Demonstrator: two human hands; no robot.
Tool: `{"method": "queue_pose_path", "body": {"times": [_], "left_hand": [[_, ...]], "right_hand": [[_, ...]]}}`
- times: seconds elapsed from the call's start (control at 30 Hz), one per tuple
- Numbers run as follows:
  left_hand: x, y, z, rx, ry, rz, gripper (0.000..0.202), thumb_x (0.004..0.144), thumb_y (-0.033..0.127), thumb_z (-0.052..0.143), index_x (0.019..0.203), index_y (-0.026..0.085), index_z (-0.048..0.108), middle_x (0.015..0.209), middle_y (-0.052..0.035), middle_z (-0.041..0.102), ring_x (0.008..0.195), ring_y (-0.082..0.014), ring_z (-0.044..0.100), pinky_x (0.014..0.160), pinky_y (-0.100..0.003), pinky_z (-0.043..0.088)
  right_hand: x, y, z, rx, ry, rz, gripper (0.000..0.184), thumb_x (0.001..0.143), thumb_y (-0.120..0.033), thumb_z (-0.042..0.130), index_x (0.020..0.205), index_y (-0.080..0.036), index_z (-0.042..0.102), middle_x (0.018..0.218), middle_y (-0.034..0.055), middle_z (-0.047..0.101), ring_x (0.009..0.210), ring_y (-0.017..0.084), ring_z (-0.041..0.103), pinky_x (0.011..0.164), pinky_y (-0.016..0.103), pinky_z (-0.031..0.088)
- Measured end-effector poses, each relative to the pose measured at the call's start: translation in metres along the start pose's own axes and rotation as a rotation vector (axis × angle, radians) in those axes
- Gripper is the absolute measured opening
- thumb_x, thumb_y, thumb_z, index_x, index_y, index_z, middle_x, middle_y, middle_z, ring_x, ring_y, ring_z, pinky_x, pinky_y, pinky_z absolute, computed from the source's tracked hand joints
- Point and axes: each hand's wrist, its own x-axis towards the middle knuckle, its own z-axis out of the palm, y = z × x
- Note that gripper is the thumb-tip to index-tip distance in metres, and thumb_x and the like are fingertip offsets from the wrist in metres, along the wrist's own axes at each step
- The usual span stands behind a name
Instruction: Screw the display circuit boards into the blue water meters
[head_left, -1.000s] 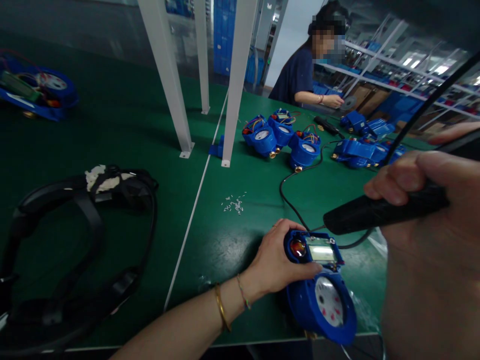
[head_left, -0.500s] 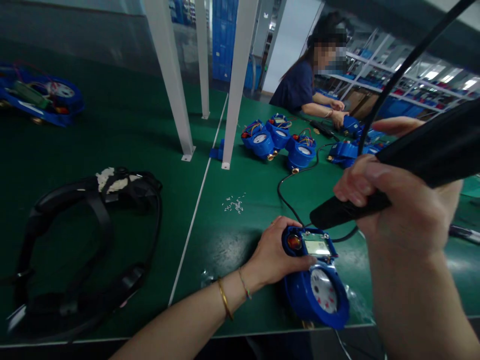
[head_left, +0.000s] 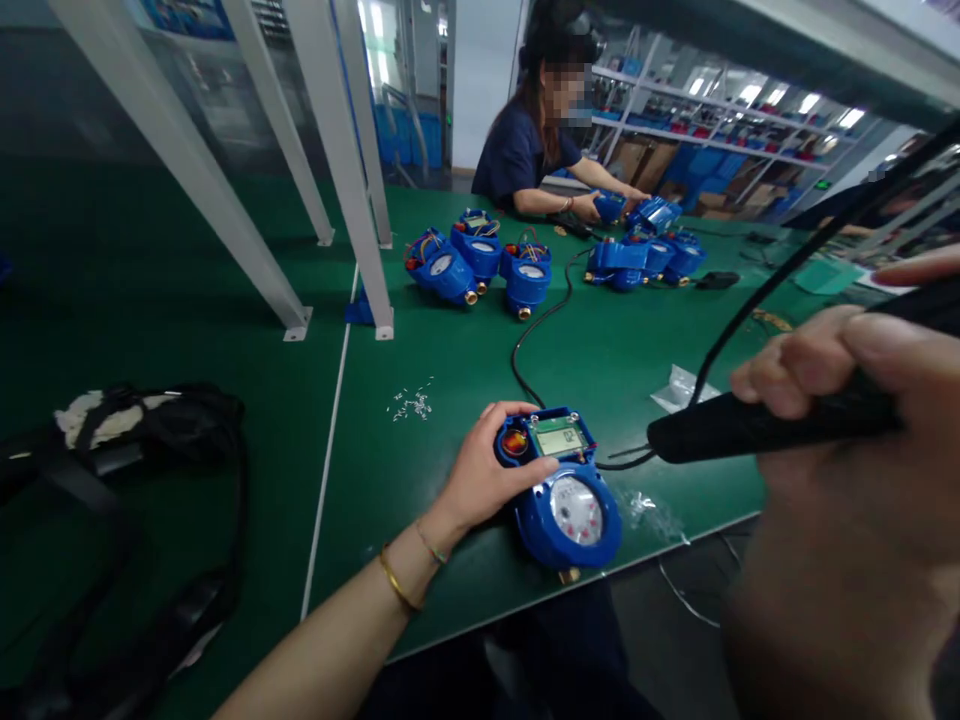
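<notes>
The left hand [head_left: 480, 470] holds the blue meter [head_left: 529, 525] on the green table [head_left: 450, 350], near the table's edge. The right hand [head_left: 862, 470] grips a black screwdriver [head_left: 712, 428], apart from the meter. A slip could scratch the screen [head_left: 559, 441]; a bump could scatter the tiny screws [head_left: 420, 403].

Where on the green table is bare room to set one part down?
Bare tabletop lies between the black cable and the plastic bag, also between the black strap and the white line. Crowded: beside the left hand's water meter (cable, clear film), and around the far meters.
</notes>
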Motion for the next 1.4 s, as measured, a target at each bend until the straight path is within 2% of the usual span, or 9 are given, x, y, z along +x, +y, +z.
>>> {"method": "queue_pose_path", "body": {"times": [0.07,0.13,0.3,0.43,0.57,0.83,1.1,1.23,1.4], "left_hand": [[0.001,0.005,-0.002,-0.011,-0.032,-0.035,0.053,0.071,0.038,0.078,0.115,0.02,0.056,0.114,-0.0075,0.064,0.105,-0.0237,0.062,0.094,-0.039,0.049],[0.002,0.011,-0.004,0.009,-0.044,-0.055,0.052,0.072,0.039,0.077,0.115,0.019,0.056,0.113,-0.0077,0.065,0.102,-0.0231,0.064,0.092,-0.038,0.05],[0.003,0.03,-0.01,0.114,-0.123,-0.1,0.05,0.075,0.04,0.075,0.117,0.018,0.058,0.116,-0.0075,0.067,0.104,-0.0227,0.064,0.092,-0.037,0.05],[0.011,0.045,-0.02,0.267,-0.211,-0.095,0.046,0.081,0.042,0.068,0.119,0.019,0.062,0.12,-0.0081,0.066,0.109,-0.0238,0.063,0.094,-0.037,0.049],[0.025,0.067,-0.02,0.641,-0.263,-0.03,0.044,0.078,0.048,0.069,0.111,0.02,0.069,0.115,-0.0079,0.068,0.107,-0.0244,0.062,0.093,-0.036,0.048],[0.033,0.092,0.02,1.247,-0.25,-0.01,0.041,0.072,0.053,0.064,0.095,0.019,0.071,0.101,-0.0103,0.072,0.096,-0.0319,0.066,0.081,-0.039,0.051],[0.027,0.092,0.032,1.459,-0.253,0.055,0.029,0.072,0.042,0.059,0.087,0.017,0.064,0.091,-0.0113,0.066,0.082,-0.0309,0.067,0.067,-0.038,0.052],[0.032,0.094,0.037,1.502,-0.267,0.062,0.034,0.069,0.042,0.062,0.091,0.015,0.063,0.096,-0.0127,0.065,0.082,-0.0315,0.067,0.068,-0.039,0.053],[0.042,0.103,0.03,1.456,-0.424,0.087,0.033,0.072,0.041,0.063,0.092,0.014,0.065,0.096,-0.0131,0.068,0.089,-0.0309,0.066,0.074,-0.037,0.052]], "right_hand": [[-0.011,0.001,0.008,-0.069,0.068,-0.081,0.018,0.068,-0.012,0.065,0.085,-0.018,0.061,0.052,-0.0056,0.05,0.044,0.012,0.047,0.045,0.028,0.04],[-0.014,0.006,0.002,-0.219,0.035,-0.019,0.022,0.068,-0.015,0.072,0.09,-0.015,0.066,0.056,-0.0033,0.056,0.046,0.013,0.052,0.046,0.028,0.043],[-0.023,0.037,-0.038,-0.38,-0.276,0.541,0.057,0.061,-0.042,0.082,0.107,-0.015,0.062,0.067,0.0017,0.065,0.051,0.018,0.06,0.046,0.028,0.048],[-0.058,0.064,-0.05,-0.353,-0.529,0.763,0.061,0.062,-0.046,0.082,0.11,-0.018,0.056,0.098,0.0075,0.069,0.064,0.02,0.063,0.055,0.033,0.052],[-0.088,0.075,-0.046,-0.328,-0.598,0.787,0.058,0.064,-0.042,0.078,0.113,-0.021,0.055,0.104,0.005,0.067,0.097,0.026,0.063,0.085,0.04,0.051],[-0.096,0.079,-0.044,-0.271,-0.568,0.773,0.053,0.061,-0.043,0.074,0.105,-0.019,0.056,0.097,0.0039,0.066,0.092,0.025,0.06,0.08,0.036,0.047],[-0.104,0.087,-0.046,-0.266,-0.581,0.724,0.051,0.066,-0.042,0.073,0.109,-0.02,0.055,0.101,0.0033,0.066,0.096,0.025,0.059,0.084,0.036,0.045],[-0.104,0.087,-0.046,-0.253,-0.565,0.722,0.051,0.067,-0.042,0.072,0.11,-0.02,0.055,0.104,0.0032,0.066,0.1,0.026,0.059,0.088,0.037,0.044],[-0.104,0.088,-0.047,-0.247,-0.572,0.751,0.052,0.067,-0.042,0.073,0.11,-0.021,0.054,0.101,0.0023,0.066,0.097,0.025,0.06,0.086,0.037,0.045]]}}
